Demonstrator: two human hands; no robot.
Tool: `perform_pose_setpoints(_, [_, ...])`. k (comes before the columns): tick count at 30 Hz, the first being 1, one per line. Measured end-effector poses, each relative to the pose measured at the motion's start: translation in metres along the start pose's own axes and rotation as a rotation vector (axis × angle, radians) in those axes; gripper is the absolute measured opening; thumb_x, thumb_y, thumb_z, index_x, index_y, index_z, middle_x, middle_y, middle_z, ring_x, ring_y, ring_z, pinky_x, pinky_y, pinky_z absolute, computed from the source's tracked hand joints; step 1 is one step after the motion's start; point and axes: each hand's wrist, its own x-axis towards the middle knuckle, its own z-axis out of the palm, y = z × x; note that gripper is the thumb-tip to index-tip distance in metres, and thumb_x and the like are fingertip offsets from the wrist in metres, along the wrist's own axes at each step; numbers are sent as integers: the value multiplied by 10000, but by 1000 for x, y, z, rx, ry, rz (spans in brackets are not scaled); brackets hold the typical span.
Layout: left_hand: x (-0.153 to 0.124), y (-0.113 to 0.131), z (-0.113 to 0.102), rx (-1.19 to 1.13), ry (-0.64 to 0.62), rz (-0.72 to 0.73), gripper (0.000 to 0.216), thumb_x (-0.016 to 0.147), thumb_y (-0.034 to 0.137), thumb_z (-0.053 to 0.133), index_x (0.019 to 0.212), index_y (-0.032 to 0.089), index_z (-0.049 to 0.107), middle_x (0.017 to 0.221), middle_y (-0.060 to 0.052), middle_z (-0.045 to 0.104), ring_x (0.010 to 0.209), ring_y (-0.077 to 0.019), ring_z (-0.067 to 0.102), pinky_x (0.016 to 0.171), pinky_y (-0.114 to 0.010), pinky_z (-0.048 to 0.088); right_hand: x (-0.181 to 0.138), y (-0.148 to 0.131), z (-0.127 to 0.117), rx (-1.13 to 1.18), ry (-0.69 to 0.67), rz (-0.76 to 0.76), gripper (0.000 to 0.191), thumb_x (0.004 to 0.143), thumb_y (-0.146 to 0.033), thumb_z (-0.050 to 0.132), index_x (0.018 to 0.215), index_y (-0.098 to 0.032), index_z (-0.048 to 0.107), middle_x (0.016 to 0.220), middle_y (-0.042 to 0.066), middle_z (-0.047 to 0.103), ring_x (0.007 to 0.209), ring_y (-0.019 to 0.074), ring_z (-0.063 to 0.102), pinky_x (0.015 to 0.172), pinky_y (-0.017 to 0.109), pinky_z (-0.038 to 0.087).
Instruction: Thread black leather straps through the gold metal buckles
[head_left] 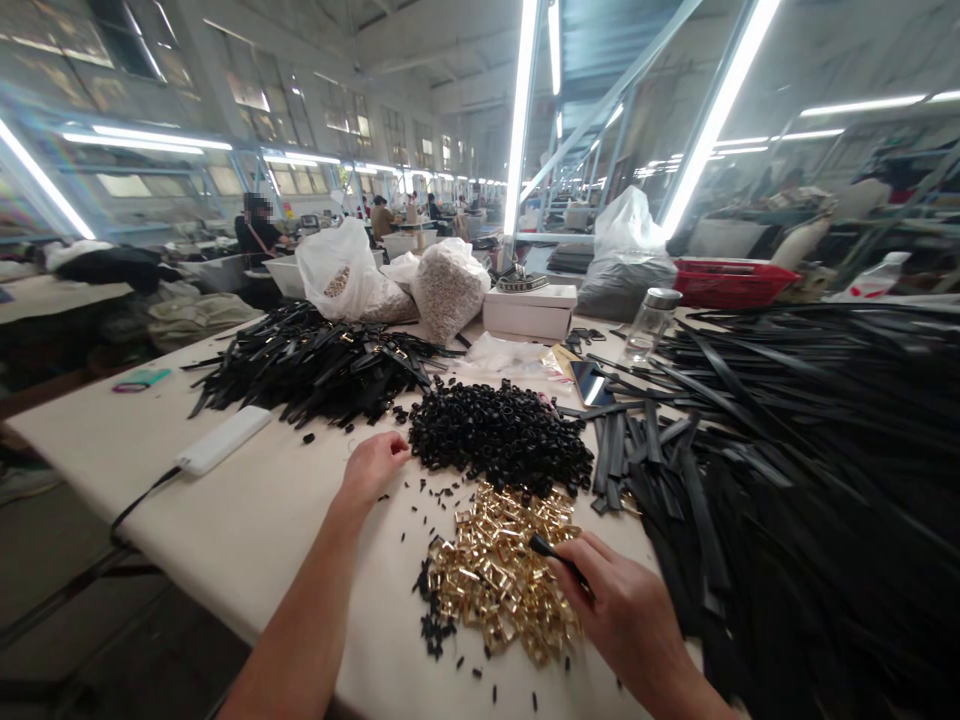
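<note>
My right hand (619,600) grips a short black strap (545,547), whose end sticks out past the fingers over a heap of gold metal buckles (502,565). My left hand (373,463) is closed, thumb and fingers together, at the left edge of a pile of small black loops (499,430). Whatever it may hold is too small or hidden to make out. Tiny black bits are scattered on the cream tabletop (300,520) between and below the hands. A cluster of small black pieces (435,620) lies along the left side of the buckles.
Black straps (315,365) with buckles are heaped at back left; long black strips (810,480) cover the right side. A white power strip (225,440) lies left. Behind stand plastic bags (450,285), a white box (529,308), a glass bottle (651,325) and a red basket (731,282).
</note>
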Motion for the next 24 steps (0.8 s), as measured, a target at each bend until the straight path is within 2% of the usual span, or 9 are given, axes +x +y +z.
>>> perform_pose_setpoints(5, [5, 7, 10, -2, 32, 28, 228, 774, 315, 643, 970, 217, 705, 920, -52, 704, 832, -203, 624, 767, -289, 432, -1, 0, 2, -12, -16, 1, 257, 982, -301, 422, 814, -194, 583, 679, -8, 556, 550, 119, 531, 555, 264, 289])
perform_pose_setpoints(8, [7, 13, 18, 4, 27, 57, 182, 776, 307, 638, 914, 214, 712, 936, -48, 704, 864, -199, 622, 783, -279, 438, -2, 0, 3, -5, -34, 13, 253, 977, -297, 431, 797, -196, 578, 678, -9, 555, 554, 118, 530, 557, 267, 282])
perform_pose_setpoints(13, [8, 18, 24, 27, 23, 59, 137, 753, 172, 576, 751, 208, 708, 856, -47, 698, 835, -203, 620, 764, -282, 434, -3, -1, 4, 4, -41, 19, 236, 973, -280, 431, 804, -198, 574, 685, -9, 558, 557, 122, 534, 555, 271, 283])
perform_pose_setpoints(18, [6, 24, 24, 4, 49, 63, 127, 748, 256, 629, 835, 200, 702, 900, -56, 683, 842, -206, 607, 766, -289, 441, -2, -2, 5, 3, -54, 30, 242, 970, -282, 431, 797, -198, 578, 687, -4, 562, 558, 122, 544, 552, 274, 281])
perform_pose_setpoints(24, [2, 36, 21, -110, 53, 128, 118, 762, 268, 625, 792, 188, 706, 877, -65, 670, 883, -227, 599, 848, -338, 444, -2, -4, 4, 21, -54, 37, 230, 965, -274, 443, 815, -191, 596, 692, 4, 575, 566, 125, 555, 547, 265, 304])
